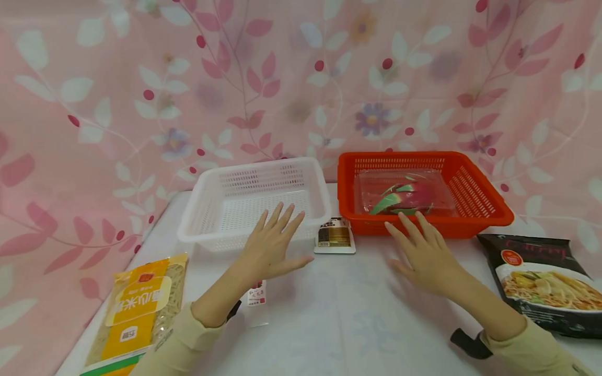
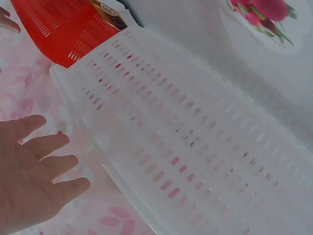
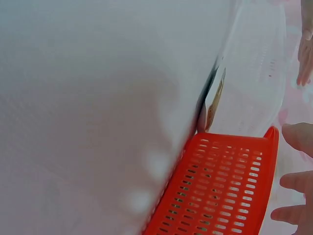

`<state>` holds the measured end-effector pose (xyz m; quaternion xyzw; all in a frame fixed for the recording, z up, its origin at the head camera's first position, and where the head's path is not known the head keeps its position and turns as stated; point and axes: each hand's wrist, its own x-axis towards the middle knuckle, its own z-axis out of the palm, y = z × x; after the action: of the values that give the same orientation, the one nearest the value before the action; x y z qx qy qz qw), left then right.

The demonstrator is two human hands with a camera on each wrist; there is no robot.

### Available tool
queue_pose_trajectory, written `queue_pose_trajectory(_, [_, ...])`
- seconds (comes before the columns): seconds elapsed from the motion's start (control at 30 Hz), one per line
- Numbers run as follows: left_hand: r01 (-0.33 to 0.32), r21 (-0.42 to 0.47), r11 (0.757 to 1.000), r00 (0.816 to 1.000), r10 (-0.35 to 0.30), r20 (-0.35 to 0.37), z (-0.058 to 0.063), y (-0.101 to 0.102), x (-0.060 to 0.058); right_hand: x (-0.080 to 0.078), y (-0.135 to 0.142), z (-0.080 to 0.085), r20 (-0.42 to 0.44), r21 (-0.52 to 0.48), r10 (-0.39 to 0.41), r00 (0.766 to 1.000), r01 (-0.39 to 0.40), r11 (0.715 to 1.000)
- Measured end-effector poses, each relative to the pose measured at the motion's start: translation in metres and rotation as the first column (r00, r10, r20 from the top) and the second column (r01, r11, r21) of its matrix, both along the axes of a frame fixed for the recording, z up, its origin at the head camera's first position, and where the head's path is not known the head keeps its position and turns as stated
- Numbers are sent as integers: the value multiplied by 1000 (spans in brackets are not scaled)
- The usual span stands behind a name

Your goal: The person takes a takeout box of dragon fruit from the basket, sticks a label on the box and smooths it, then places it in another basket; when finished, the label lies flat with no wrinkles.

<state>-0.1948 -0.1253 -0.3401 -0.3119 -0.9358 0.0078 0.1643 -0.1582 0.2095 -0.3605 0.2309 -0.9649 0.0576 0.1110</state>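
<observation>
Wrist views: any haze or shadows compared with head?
Left wrist: hazy, low contrast, white basket washed out; right wrist: bluish-grey cast, broad soft shadow with paler patches on the tablecloth; head: light soft and fairly even, colours richer.

White basket (image 1: 244, 210) beside red basket (image 1: 472, 194)

Soft even light, faint shadows, hazy wrist views, possibly slightly blurred

Left bskt (image 1: 249, 201) is wht, right bskt (image 1: 369, 225) red-orange, bkgd cloth (image 1: 291, 78) pink (leaf & flower print).
</observation>
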Motion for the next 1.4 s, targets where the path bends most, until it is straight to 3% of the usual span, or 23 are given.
queue_pose_trajectory(0.23, [-21, 82, 996, 996, 14, 85, 5, 16, -8, -7, 4, 5, 32, -92, -19, 999, 22, 995])
queue_pose_trajectory(0.47, [5, 200, 980, 994, -28, 109, 8, 36, -20, -15, 11, 12, 51, -208, -22, 998, 32, 978])
queue_pose_trajectory(0.7, [-35, 294, 955, 982, -22, 186, 24, 55, -37, -33, 23, 32, 143, -319, -10, 990, 56, 946])
queue_pose_trajectory(0.93, [-75, 378, 923, 939, -63, 338, 30, 75, -49, -49, 35, 34, 175, -379, -7, 985, 74, 923])
queue_pose_trajectory(1.03, [-76, 408, 910, 922, -92, 375, 31, 83, -54, -53, 39, 35, 194, -387, -13, 981, 88, 918])
queue_pose_trajectory(1.23, [-42, 514, 857, 879, -213, 427, 34, 101, -67, -64, 47, 38, 186, -417, -29, 982, 106, 903])
queue_pose_trajectory(1.4, [-54, 535, 843, 856, -236, 459, 35, 116, -75, -76, 54, 39, 199, -432, -62, 978, 144, 890])
